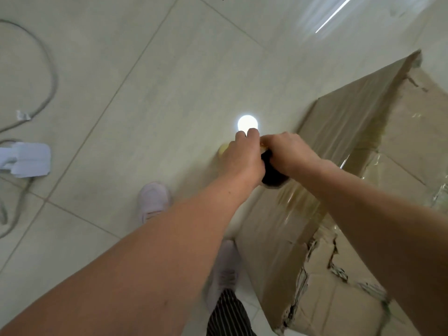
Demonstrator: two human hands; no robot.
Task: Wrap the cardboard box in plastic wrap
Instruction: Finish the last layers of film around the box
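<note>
Both forearms (169,238) are stretched out, left hand (242,158) and right hand (288,154) curled round the wrap roll (272,175) beside the half-wrapped cardboard box (412,132) at right, so another taut pass is probably needed next.

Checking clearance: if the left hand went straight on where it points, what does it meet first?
The left hand would likely meet only bare tiled floor near the glare; depth unclear.
</note>
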